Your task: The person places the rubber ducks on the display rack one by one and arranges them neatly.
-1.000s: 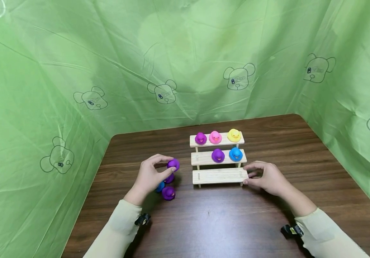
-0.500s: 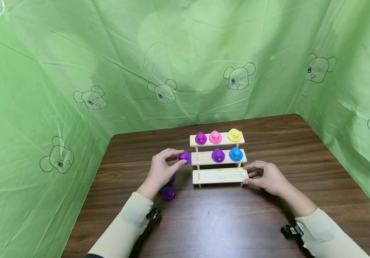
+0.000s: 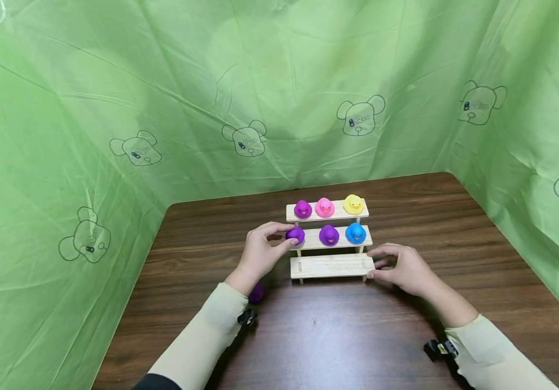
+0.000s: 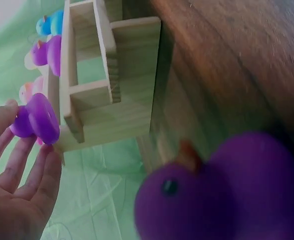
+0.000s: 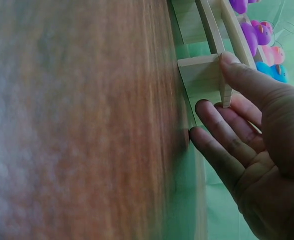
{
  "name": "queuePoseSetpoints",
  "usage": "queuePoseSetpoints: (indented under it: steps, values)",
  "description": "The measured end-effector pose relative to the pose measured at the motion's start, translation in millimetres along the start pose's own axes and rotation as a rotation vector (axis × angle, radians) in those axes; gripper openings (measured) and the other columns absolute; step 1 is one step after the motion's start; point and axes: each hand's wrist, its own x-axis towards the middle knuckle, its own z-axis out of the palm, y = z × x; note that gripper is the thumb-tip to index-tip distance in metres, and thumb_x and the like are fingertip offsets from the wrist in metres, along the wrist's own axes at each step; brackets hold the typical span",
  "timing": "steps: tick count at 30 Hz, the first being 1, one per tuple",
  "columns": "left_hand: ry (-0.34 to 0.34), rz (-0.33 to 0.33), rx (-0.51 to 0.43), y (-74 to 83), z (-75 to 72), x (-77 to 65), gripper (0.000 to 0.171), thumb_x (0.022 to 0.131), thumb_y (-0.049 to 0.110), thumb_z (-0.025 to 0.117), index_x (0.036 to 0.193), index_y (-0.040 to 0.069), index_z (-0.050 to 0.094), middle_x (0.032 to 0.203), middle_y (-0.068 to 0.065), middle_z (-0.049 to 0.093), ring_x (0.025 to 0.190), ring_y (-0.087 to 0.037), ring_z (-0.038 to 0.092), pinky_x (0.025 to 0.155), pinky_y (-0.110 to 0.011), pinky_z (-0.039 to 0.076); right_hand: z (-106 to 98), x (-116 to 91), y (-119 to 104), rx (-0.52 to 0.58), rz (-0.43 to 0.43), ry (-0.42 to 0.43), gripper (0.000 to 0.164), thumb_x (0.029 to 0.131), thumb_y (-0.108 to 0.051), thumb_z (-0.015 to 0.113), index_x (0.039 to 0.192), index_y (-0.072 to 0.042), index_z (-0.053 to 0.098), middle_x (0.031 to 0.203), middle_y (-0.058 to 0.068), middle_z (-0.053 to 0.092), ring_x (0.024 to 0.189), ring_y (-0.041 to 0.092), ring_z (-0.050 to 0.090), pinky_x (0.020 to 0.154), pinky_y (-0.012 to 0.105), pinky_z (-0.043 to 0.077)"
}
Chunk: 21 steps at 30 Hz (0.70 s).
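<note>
A purple rubber duck (image 3: 296, 235) is pinched between the thumb and fingers of my left hand (image 3: 264, 249), at the left end of the middle step. In the left wrist view this duck (image 4: 36, 120) is close against the wooden step's end. The three-step wooden display stand (image 3: 332, 266) carries another purple duck (image 3: 329, 235) and a blue duck (image 3: 356, 233) on its middle step. Its top step bears a purple duck (image 3: 303, 209), a pink duck (image 3: 325, 207) and a yellow duck (image 3: 353, 205). My right hand (image 3: 403, 269) grips the right end of the bottom step, thumb at its front edge.
Another purple duck (image 3: 256, 293) sits on the brown wooden table (image 3: 338, 341), partly behind the left forearm; it looms large in the left wrist view. Green sheeting (image 3: 279, 97) with bear drawings hangs behind the table and along its sides.
My left hand has carried the purple duck rightward from the loose ducks to the middle step's left end. The left forearm now covers most of those ducks. My right hand has stayed in place.
</note>
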Motion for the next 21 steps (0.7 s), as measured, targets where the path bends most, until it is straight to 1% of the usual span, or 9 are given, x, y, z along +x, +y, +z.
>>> queuePoseSetpoints:
  steps: [2, 4, 11, 13, 17, 21]
  values:
    - [-0.008, -0.018, -0.001, -0.6, 4.5, 0.9, 0.03, 0.087, 0.012, 0.088, 0.116, 0.008, 0.079, 0.115, 0.001, 0.076, 0.107, -0.016, 0.072, 0.086, -0.036, 0.063, -0.2, -0.1, 0.8, -0.005, 0.0, 0.0, 0.046, 0.077, -0.021, 0.096, 0.117, -0.01, 0.077, 0.118, 0.009, 0.073, 0.091, 0.019, 0.076, 0.075, 0.027, 0.062]
    - [-0.009, -0.022, 0.007, -1.1, 8.8, 1.8, 0.03, 0.087, 0.013, 0.088, 0.116, 0.009, 0.08, 0.114, 0.002, 0.076, 0.106, -0.016, 0.072, 0.086, -0.034, 0.063, -0.3, 0.2, 1.2, -0.009, 0.001, 0.001, 0.046, 0.077, -0.022, 0.096, 0.117, -0.011, 0.077, 0.119, 0.009, 0.073, 0.091, 0.018, 0.076, 0.075, 0.026, 0.062]
    - [-0.013, -0.007, 0.022, -2.8, 19.2, 4.0, 0.031, 0.088, 0.016, 0.088, 0.117, 0.011, 0.079, 0.111, -0.001, 0.075, 0.102, -0.019, 0.073, 0.084, -0.035, 0.063, -0.8, 0.3, 0.1, -0.01, 0.007, 0.003, 0.046, 0.077, -0.023, 0.096, 0.117, -0.011, 0.077, 0.118, 0.008, 0.073, 0.091, 0.018, 0.076, 0.075, 0.026, 0.062]
    - [-0.021, -0.014, 0.026, -3.4, 21.3, 3.5, 0.031, 0.089, 0.018, 0.087, 0.118, 0.011, 0.079, 0.11, 0.0, 0.074, 0.1, -0.018, 0.072, 0.084, -0.033, 0.063, -0.7, 0.4, 0.2, -0.009, 0.01, 0.0, 0.046, 0.077, -0.023, 0.096, 0.117, -0.011, 0.077, 0.118, 0.008, 0.073, 0.091, 0.018, 0.076, 0.075, 0.026, 0.062]
    - [-0.036, -0.014, 0.064, -3.5, 23.7, 3.6, 0.031, 0.089, 0.02, 0.087, 0.119, 0.013, 0.079, 0.11, 0.004, 0.074, 0.099, -0.012, 0.071, 0.084, -0.03, 0.063, -0.9, 0.4, 0.4, -0.009, 0.009, 0.001, 0.046, 0.077, -0.022, 0.096, 0.117, -0.01, 0.077, 0.118, 0.008, 0.073, 0.091, 0.017, 0.076, 0.075, 0.026, 0.062]
    - [-0.042, -0.012, 0.098, -2.9, 24.0, 4.4, 0.032, 0.088, 0.021, 0.088, 0.119, 0.015, 0.079, 0.109, 0.005, 0.074, 0.098, -0.01, 0.07, 0.084, -0.033, 0.063, -0.5, 0.9, -0.6, -0.005, 0.008, 0.002, 0.046, 0.077, -0.022, 0.096, 0.117, -0.01, 0.077, 0.118, 0.008, 0.073, 0.091, 0.018, 0.076, 0.075, 0.026, 0.062]
